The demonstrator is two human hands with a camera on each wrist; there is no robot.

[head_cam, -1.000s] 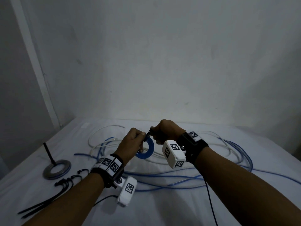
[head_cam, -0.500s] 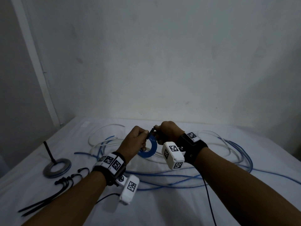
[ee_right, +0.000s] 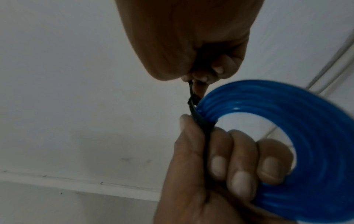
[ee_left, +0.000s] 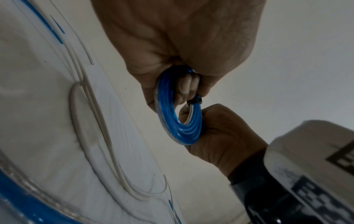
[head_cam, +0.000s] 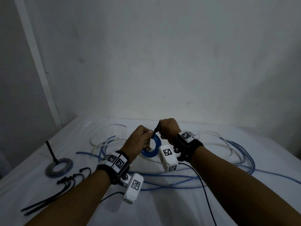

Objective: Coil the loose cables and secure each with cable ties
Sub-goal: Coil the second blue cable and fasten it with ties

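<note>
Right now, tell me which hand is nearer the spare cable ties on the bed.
Left. The left hand grips the blue coil up and right of the spare cable ties; the right hand is farther right.

Looks like a plain room in somebody's home, not a workshop. The work surface is a bed [head_cam: 211, 201] with a wrinkly white sheet, pushed into a corner of bare, slightly scuffed white walls [head_cam: 162, 62]. A thin white conduit strip [head_cam: 37, 62] runs down the wall on the left. Loose blue and white cables [head_cam: 236, 154] sprawl over the sheet, with a few black cable ties [head_cam: 48, 199] lying nearby. Lighting's pretty dim.
</note>
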